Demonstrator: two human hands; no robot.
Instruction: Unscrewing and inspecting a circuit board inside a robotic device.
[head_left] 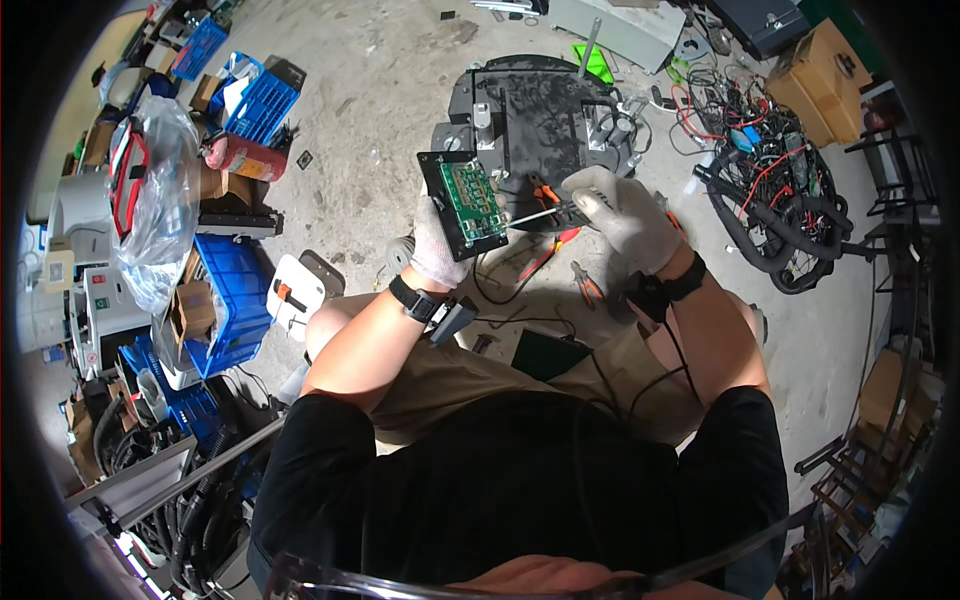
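My gloved left hand (pixel 439 243) grips a black plate (pixel 434 168) carrying a green circuit board (pixel 470 200), tilted up in front of me. My gloved right hand (pixel 610 210) is closed on a screwdriver (pixel 532 217); its thin shaft reaches to the board's lower right corner, though I cannot tell whether the tip touches it. Beyond them sits a dark machine base (pixel 525 100) with an orange-handled tool (pixel 543 188) on it. Pliers (pixel 586 282) lie on the floor below my right hand, near a red-and-black tool (pixel 545 258).
A tangled cable bundle (pixel 760 200) and a cardboard box (pixel 815 80) are at right. Blue crates (pixel 225 310), a red cylinder (pixel 245 158), bagged items (pixel 160 190) and a white panel (pixel 295 300) line the left. A grey metal case (pixel 615 30) lies behind the base.
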